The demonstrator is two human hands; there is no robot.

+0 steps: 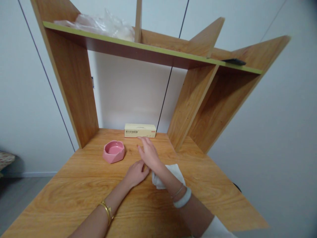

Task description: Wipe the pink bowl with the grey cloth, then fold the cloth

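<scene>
The right arm [170, 182] hid part of the white cloth [175, 169]. The smaller lettering on the box [140, 131] was too tiny to read, and the view's left edge cut off a patterned object [6, 159].

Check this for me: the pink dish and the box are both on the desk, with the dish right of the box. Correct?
Not quite: the head view shows the dish left of the box. Both are on the desk.
</scene>
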